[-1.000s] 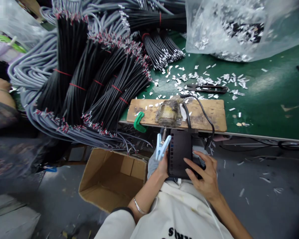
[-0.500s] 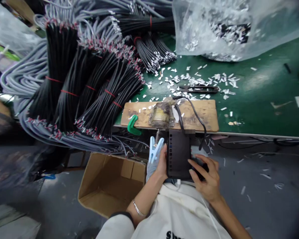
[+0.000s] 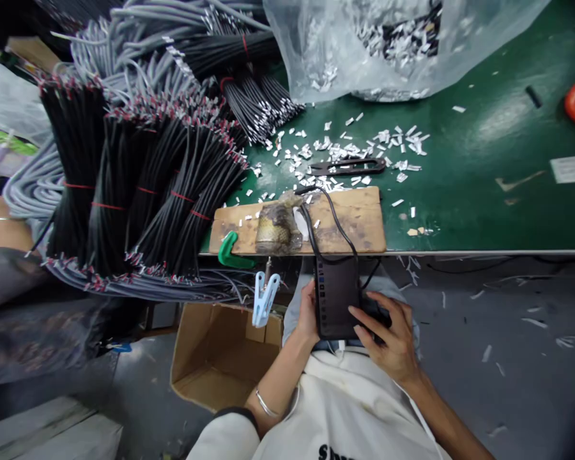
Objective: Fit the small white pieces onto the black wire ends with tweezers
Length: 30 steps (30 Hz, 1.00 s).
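Observation:
A black phone (image 3: 339, 300) with a column of icons on its dark screen is held at the bench's front edge. My left hand (image 3: 308, 316) grips its left edge. My right hand (image 3: 391, 335) is curled at its right side, with fingertips at the screen's lower right. A dark object (image 3: 377, 312) beside the phone is partly covered by that hand, and its kind is unclear. A black cable (image 3: 338, 223) loops over the wooden board (image 3: 367, 220) above the phone. A white cable plug (image 3: 342, 345) shows under the phone's lower edge.
Bundles of black-sheathed cables (image 3: 158, 166) are piled at left. Thread snips (image 3: 349, 167) lie among white scraps, near a clear bag (image 3: 311, 57). A green hook-shaped piece (image 3: 230, 250) and a blue clothes peg (image 3: 265, 299) are at the board's front. A cardboard box (image 3: 211, 358) stands below. Another person's arm (image 3: 2, 230) is at far left.
The view has shifted, so the bench things appear further left and the blue peg now stands clear of my left hand. Both hands keep nearly the same hold at the phone.

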### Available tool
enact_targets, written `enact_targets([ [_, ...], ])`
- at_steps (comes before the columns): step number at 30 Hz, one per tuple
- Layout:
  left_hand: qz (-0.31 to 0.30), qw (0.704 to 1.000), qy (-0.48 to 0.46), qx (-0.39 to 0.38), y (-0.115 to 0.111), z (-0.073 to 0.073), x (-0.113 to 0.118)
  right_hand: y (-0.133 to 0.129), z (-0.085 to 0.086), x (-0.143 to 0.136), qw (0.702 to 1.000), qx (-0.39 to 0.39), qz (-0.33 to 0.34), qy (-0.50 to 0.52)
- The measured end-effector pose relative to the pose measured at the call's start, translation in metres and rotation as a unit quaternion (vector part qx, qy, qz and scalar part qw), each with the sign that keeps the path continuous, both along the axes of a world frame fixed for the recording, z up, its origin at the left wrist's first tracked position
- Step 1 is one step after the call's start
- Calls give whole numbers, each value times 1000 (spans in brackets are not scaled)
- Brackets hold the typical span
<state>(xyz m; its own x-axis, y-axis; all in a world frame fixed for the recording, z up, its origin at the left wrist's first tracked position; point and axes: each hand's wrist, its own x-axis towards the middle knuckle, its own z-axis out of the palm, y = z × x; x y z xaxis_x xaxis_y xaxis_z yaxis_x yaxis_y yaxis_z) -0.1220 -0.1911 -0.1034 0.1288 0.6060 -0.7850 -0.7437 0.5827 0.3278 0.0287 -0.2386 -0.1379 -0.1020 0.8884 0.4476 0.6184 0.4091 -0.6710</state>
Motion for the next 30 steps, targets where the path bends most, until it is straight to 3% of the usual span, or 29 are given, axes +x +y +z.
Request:
enact_targets([
  [11,-26,1000,4,12,-1,-1,0,8,3,-4,1000,-21,8,-13],
  [18,-29,999,-4,17,-1,-2,-2,5,-3,-6,993,-88,-34,65],
  [22,-24,999,0,21,-1,-3,-3,5,-12,-9,973,-185,-43,132],
  [30,0,998,22,61,2,-11,-8,3,-11,-20,907,-333,54,254],
])
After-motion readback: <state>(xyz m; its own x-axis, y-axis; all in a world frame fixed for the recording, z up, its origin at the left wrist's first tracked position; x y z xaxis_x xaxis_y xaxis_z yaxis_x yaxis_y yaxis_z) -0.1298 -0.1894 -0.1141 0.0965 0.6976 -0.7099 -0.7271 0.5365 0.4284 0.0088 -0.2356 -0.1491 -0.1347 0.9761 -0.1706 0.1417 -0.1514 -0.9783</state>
